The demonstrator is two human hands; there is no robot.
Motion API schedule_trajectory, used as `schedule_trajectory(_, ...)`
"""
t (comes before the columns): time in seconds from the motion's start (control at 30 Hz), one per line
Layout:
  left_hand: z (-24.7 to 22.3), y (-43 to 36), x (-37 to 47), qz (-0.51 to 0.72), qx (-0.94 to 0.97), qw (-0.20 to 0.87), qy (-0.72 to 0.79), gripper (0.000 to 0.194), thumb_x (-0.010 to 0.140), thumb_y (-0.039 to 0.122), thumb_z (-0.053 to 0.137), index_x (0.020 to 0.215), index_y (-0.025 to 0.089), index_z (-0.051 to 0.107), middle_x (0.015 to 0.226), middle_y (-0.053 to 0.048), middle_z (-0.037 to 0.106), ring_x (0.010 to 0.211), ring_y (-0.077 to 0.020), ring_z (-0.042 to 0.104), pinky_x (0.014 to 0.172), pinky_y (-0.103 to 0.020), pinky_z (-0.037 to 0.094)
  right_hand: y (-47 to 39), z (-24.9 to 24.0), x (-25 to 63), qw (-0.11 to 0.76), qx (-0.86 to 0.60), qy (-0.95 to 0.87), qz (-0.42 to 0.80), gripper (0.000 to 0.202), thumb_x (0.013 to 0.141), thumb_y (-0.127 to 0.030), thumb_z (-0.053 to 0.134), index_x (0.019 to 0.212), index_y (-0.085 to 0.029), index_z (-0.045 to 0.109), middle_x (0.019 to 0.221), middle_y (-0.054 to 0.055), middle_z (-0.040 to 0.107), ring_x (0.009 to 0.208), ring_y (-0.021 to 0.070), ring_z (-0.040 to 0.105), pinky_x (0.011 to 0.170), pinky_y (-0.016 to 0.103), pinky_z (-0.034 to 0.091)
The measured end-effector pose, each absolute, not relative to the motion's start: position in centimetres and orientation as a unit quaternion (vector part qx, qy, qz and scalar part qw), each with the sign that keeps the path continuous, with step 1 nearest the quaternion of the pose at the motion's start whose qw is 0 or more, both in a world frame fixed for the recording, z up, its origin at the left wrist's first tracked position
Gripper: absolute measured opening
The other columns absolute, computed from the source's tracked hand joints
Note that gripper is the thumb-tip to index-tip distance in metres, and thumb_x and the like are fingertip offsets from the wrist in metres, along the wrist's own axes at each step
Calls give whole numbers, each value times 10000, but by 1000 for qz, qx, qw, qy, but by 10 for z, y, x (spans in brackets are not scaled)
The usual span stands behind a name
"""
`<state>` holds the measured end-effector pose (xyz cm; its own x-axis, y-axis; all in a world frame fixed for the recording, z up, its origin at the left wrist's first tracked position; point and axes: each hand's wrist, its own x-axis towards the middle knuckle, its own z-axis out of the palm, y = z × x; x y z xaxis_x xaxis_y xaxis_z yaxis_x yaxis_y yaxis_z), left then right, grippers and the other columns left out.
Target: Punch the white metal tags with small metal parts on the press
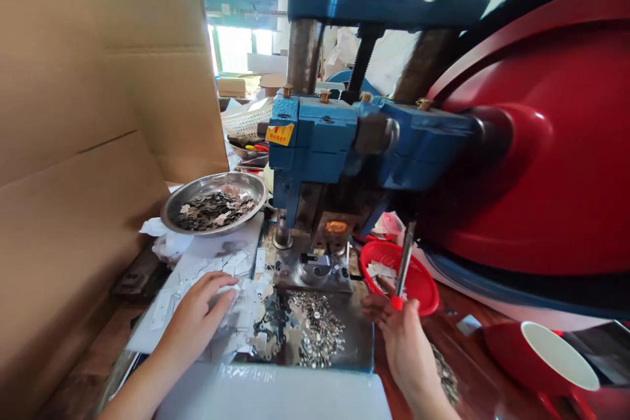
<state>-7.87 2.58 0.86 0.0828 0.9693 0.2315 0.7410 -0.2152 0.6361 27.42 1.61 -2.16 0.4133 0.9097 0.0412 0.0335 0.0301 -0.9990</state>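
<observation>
A blue hand press (315, 138) stands in front of me, with a steel die block (315, 270) at its base. My right hand (406, 341) is at the lower end of the press's metal lever (406, 252), its fingers and thumb around the red tip. Left of the die, my left hand (201, 308) has thumb and forefinger curled towards each other over thin flat metal plates (246, 312); whatever lies between the fingertips is too small to make out. Beside these plates, a heap of small shiny metal parts (317, 331) lies on the press base.
A steel bowl (170, 220) of flat metal pieces stands at the left, near tall cardboard (162, 79). A red basket (428, 282) with pale pieces sits behind my right hand. A large red wheel-like body (541, 144) fills the right side, above a red container (512, 348).
</observation>
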Motion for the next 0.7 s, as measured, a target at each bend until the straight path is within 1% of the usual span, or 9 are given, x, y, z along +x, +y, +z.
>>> schedule_trajectory(0.1,11,30,-81,297,717,176,606,244,876,365,473,1005,262,652,1087,-28,627,1024,-218,586,918,-370,461,35,-18,267,532,-630,-439,356,449,739,-617,540,937,-227,641,772,42,700,747,238,656,684,355,525)
schedule_trajectory(0.23,18,37,-71,247,734,179,607,206,855,314,488,939,244,663,1028,-36,633,1004,-228,570,921,-392,436,74,-4,243,426,-632,-585,276,387,736,-526,542,935,-214,654,902,69,694,868,244,634,784,353,477)
schedule_trajectory(0.37,22,46,-50,189,758,198,592,209,848,298,492,911,234,682,972,-49,627,967,-230,559,884,-378,434,97,7,228,378,-657,-604,246,262,695,-454,578,782,-216,644,796,56,681,766,229,622,692,322,446)
schedule_trajectory(0.43,22,51,-39,167,771,203,581,217,852,303,491,927,229,681,973,-57,616,958,-231,554,869,-371,432,98,10,234,387,-661,-591,253,253,695,-453,567,720,-209,630,698,37,657,675,208,603,626,304,430)
schedule_trajectory(0.5,22,56,-30,145,784,203,568,217,850,309,497,945,229,675,973,-62,607,955,-237,550,856,-372,428,92,11,248,401,-668,-573,252,311,716,-491,529,723,-194,623,630,26,627,602,188,576,570,293,418)
schedule_trajectory(0.53,21,59,-26,133,790,203,562,212,846,311,505,952,233,671,969,-63,605,955,-241,548,853,-373,426,87,12,257,414,-674,-558,251,358,732,-518,505,759,-182,625,621,25,621,578,181,566,549,289,416)
schedule_trajectory(0.6,21,64,-24,115,799,198,556,199,834,315,525,957,240,663,958,-63,603,956,-250,545,851,-378,419,72,13,277,469,-679,-506,251,453,760,-555,475,915,-155,620,681,34,643,587,176,578,547,288,437)
schedule_trajectory(0.67,20,67,-27,108,800,191,559,193,831,314,530,957,242,657,961,-64,600,964,-254,541,854,-379,410,55,12,292,541,-677,-436,242,519,766,-546,504,1098,-153,573,806,49,676,686,190,620,619,303,478)
schedule_trajectory(0.7,20,67,-30,107,798,187,563,191,833,314,526,952,240,655,967,-63,599,965,-254,540,857,-379,405,47,10,296,557,-680,-414,234,531,757,-530,536,1140,-163,558,858,56,685,749,203,635,666,317,490)
